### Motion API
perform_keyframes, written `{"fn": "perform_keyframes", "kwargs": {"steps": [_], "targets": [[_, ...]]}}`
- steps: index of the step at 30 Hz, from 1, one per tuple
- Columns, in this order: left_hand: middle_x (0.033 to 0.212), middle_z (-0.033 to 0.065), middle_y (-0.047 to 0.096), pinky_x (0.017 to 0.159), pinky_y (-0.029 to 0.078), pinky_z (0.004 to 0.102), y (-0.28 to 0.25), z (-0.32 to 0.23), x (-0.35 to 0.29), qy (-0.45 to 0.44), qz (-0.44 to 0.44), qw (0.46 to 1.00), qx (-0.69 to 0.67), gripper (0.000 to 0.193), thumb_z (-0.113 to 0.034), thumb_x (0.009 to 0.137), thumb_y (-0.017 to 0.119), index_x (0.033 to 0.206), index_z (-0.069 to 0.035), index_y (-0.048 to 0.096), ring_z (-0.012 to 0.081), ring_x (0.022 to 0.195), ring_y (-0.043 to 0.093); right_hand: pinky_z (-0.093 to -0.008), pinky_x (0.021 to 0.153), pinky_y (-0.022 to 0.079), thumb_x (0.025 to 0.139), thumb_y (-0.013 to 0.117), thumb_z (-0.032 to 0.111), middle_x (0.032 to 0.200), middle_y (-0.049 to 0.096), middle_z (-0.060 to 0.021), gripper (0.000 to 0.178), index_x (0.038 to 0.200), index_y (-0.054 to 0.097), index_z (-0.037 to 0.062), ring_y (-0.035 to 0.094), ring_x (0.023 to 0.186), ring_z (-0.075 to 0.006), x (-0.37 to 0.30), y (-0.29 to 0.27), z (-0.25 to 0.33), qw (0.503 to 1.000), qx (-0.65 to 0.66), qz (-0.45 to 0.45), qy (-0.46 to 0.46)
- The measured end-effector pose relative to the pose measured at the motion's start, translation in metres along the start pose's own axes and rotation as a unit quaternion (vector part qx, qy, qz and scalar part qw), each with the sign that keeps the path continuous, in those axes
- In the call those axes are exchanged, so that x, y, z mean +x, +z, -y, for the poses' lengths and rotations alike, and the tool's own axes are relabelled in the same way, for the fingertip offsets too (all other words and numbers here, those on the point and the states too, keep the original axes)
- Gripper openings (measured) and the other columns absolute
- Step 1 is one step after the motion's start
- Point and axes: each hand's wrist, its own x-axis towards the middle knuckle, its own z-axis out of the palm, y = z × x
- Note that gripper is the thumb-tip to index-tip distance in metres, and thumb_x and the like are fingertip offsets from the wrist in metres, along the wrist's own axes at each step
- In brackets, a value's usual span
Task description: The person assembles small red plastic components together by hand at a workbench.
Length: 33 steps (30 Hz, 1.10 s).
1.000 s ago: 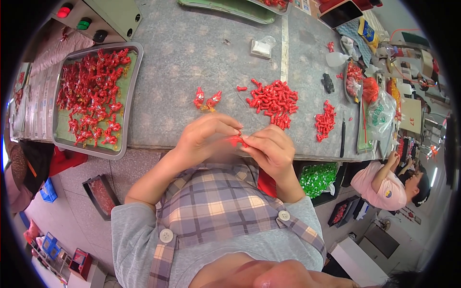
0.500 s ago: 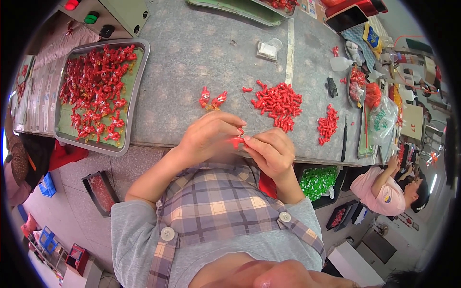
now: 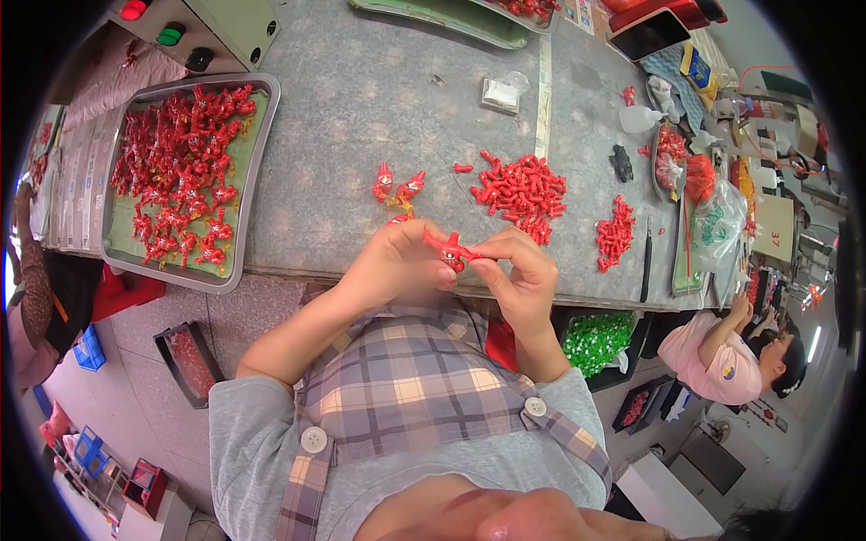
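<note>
Above the table's front edge, both my hands meet at a small red plastic figure (image 3: 449, 252) with stubby limbs and a white mark. My left hand (image 3: 386, 268) is closed around its left side. With thumb and forefinger, my right hand (image 3: 520, 273) pinches a red limb at its right side. Just beyond my left hand, two similar red figures (image 3: 383, 183) with yellowish lower parts lie on the table, and another partly shows by my fingers. A large pile of small red curved pieces (image 3: 520, 191) lies past my right hand, with a smaller red pile (image 3: 615, 236) farther right.
On the left stands a metal tray (image 3: 262, 171) heaped with red figures. A grey control box (image 3: 221, 32) is at the far left. To the right lie a thin black tool (image 3: 647, 261) and plastic bags (image 3: 722, 225). Below the table is a bin of green pieces (image 3: 597, 343). A co-worker (image 3: 722, 361) sits right.
The figure between my hands has turned and shows more fully. My left fingers have drawn back toward me, uncovering another red figure on the table. My right hand now grips the figure's right limb.
</note>
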Motion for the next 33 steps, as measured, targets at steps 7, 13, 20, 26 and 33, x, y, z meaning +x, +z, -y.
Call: {"fn": "perform_keyframes", "kwargs": {"steps": [7,13,20,26,33], "targets": [[0.079,0.0027,0.060,0.064,0.050,0.0264,0.002,-0.002,0.002,-0.037,0.014,0.999,-0.037,0.009,-0.004,0.081,0.061,0.090,-0.004,0.058,0.0118,0.069,0.059,-0.0263,0.058,0.043,0.072,0.069,0.004,0.071,0.061,-0.0073,0.010,0.080,0.065,0.0004,0.056,0.064,-0.0160,-0.002,0.000,-0.003,0.999,0.021,-0.012,0.040],[0.080,0.0032,0.060,0.063,0.049,0.0264,0.000,-0.003,0.002,-0.060,0.021,0.996,-0.069,0.008,-0.004,0.081,0.061,0.089,-0.004,0.057,0.0120,0.069,0.058,-0.0259,0.058,0.043,0.072,0.070,0.004,0.071,0.061,-0.0072,0.011,0.081,0.065,0.0007,0.056,0.064,-0.0157,0.000,0.000,-0.003,0.999,0.016,-0.006,0.038],[0.084,-0.0005,0.061,0.064,0.048,0.0240,0.001,0.003,0.001,0.023,-0.002,1.000,-0.021,0.012,-0.001,0.081,0.062,0.090,-0.007,0.058,0.0083,0.073,0.056,-0.0260,0.058,0.044,0.071,0.070,0.003,0.073,0.062,-0.0072,0.012,0.082,0.066,0.0015,0.057,0.065,-0.0159,0.002,-0.002,0.001,0.999,0.001,0.018,0.034],[0.087,-0.0023,0.061,0.066,0.047,0.0227,-0.002,0.002,0.000,0.042,-0.017,0.999,-0.011,0.013,-0.001,0.082,0.062,0.092,-0.007,0.058,0.0053,0.077,0.055,-0.0267,0.058,0.044,0.070,0.070,0.003,0.073,0.062,-0.0071,0.014,0.083,0.066,0.0026,0.057,0.064,-0.0166,0.001,-0.002,0.002,0.999,-0.013,0.015,0.025],[0.089,-0.0023,0.062,0.067,0.045,0.0212,-0.006,0.005,0.001,0.115,-0.023,0.990,0.078,0.014,-0.005,0.082,0.063,0.096,-0.005,0.060,0.0034,0.079,0.054,-0.0286,0.059,0.043,0.067,0.072,0.004,0.071,0.061,-0.0066,0.017,0.083,0.066,0.0036,0.057,0.064,-0.0191,0.004,0.002,0.008,0.996,-0.082,0.009,-0.026]]}}
